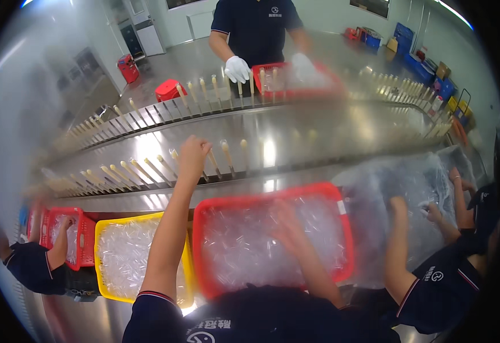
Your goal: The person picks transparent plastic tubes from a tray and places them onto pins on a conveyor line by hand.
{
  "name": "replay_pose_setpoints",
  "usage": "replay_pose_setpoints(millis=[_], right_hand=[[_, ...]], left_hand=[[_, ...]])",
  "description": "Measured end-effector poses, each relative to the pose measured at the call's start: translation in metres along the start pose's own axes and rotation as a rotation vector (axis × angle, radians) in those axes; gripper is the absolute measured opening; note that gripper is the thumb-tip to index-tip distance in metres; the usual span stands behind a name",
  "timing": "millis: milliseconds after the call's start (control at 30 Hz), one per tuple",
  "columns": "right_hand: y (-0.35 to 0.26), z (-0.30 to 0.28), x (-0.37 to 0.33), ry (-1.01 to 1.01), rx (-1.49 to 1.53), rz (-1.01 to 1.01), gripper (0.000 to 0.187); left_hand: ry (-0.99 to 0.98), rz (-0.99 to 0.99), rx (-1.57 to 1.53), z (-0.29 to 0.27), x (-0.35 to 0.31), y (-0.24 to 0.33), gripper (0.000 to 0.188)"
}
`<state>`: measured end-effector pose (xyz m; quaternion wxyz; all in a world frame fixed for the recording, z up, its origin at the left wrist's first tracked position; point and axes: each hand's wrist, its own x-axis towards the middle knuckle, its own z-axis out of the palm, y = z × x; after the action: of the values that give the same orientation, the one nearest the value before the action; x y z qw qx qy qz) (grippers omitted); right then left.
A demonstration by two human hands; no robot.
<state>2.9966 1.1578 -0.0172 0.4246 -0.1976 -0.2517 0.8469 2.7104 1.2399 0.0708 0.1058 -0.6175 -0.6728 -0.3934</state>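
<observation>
My left hand (194,151) reaches over the steel table to the near row of upright rods with cream tips. Its fingers are pinched together close to the top of one rod; whatever they hold is hidden. One of the neighbouring rods (226,154) stands just right of it. My right hand (287,223) is over a red basket (198,257) of clear, thin plastic tubes (232,243), touching or just above the heap. Motion smears its fingers, so their grip cannot be made out.
Left of the red basket, a yellow basket (98,257) holds more clear tubes. A big clear plastic bag (370,223) lies at the right, with co-workers' hands in it. Across the steel table (204,128), a white-gloved person works beside another red basket (259,70) behind the far rod row.
</observation>
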Motion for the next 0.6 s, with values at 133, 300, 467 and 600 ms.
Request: replay_pose_setpoints(millis=[133,300,467,600], right_hand=[[-0.008,-0.007,0.008,-0.097,-0.071,-0.07,0.018],[-0.016,-0.005,0.041,0.015,0.021,-0.037,0.02],[-0.052,0.086,0.098,0.085,-1.245,-0.584,0.018],[-0.066,0.105,0.148,-0.034,-1.891,-1.033,0.014]], left_hand=[[-0.077,-0.021,-0.165,0.012,-0.008,0.02,0.026],[-0.207,-0.507,-0.699,0.034,-0.111,0.019,0.029],[-0.492,-0.932,-1.182,0.03,-0.192,0.022,0.026],[-0.488,-0.945,-1.231,0.001,-0.209,0.023,0.024]])
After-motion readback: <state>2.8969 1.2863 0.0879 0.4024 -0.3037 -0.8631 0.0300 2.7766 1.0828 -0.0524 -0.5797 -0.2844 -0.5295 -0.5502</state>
